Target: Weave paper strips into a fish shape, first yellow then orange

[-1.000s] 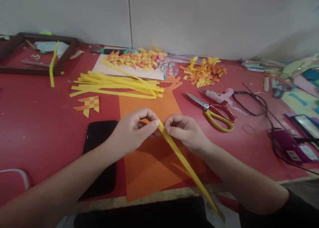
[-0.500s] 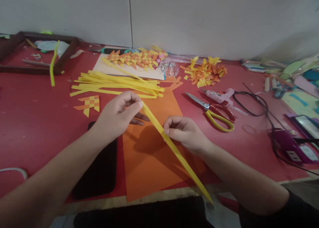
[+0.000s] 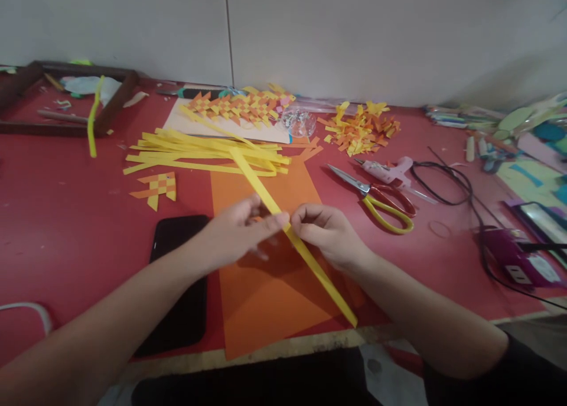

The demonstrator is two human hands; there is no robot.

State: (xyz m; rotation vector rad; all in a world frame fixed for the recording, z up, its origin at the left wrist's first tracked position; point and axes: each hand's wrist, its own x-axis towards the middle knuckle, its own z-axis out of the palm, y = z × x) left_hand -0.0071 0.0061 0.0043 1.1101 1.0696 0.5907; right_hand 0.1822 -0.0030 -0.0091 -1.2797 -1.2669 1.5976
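1. Head view: we have a folded-looking yellow strip (image 3: 261, 190) slanting between our hands, its long axis running from far left to near right above the orange paper (image 3: 252, 299)
2. Its far end shows against the pile of yellow strips (image 3: 186, 143); its near end points toward the table's front edge, on our right forearm's side
3. Our right hand (image 3: 330, 231) is nearly closed, thumb and forefinger pinching the strip's right edge around mid-length
4. Our left hand (image 3: 239, 231) comes from the other side, thumb across the strip, other fingers partly spread and blurred; we cannot tell how firmly it grips, if at all
5. Both sets of fingertips sit close together mid-strip, so neither hand seems clearly nearer
6. Beside the paper lie a checkered woven piece (image 3: 162, 185) and black phone (image 3: 183, 299) at left, scissors (image 3: 352, 180) at right
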